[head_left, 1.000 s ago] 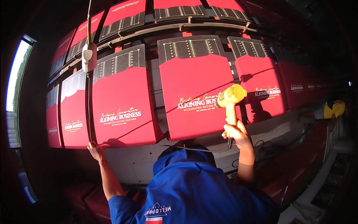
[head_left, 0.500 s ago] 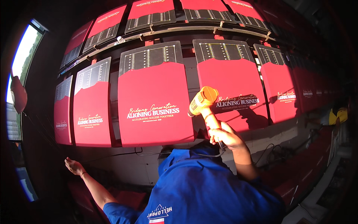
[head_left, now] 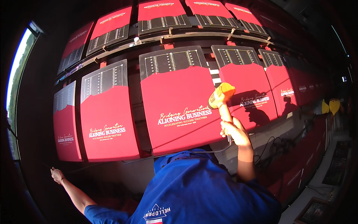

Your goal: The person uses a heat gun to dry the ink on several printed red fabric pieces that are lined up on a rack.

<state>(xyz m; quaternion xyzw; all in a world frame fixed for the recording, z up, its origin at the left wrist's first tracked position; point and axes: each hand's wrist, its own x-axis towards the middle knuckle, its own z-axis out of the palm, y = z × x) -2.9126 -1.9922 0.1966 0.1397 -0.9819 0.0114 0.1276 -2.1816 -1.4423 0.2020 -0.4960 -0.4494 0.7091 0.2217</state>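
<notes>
My right hand (head_left: 237,133) is wrapped around the handle of a yellow-orange heat gun (head_left: 220,96). Its nozzle points left, close to the lettering on a red T-shirt (head_left: 179,89) stretched over a dark board marked with white scales. From the handle's lower end a cord (head_left: 214,151) runs left past my body. Far out at the lower left, my left hand (head_left: 56,174) has its fingers curled in; whatever they hold is lost in shadow, though a thin cord runs close to it. Another red printed shirt (head_left: 246,89) lies behind the gun, carrying its shadow and my hand's.
More red shirts on boards, such as one shirt (head_left: 108,123) on the left, stand side by side. Behind them a rail (head_left: 149,39) with short pegs separates a second row. A bright window (head_left: 22,56) is at the left, a yellow object (head_left: 332,106) at the right.
The boards now appear further right and lower in view. The heat gun has shifted right with my right hand, and my left hand has moved left and down.
</notes>
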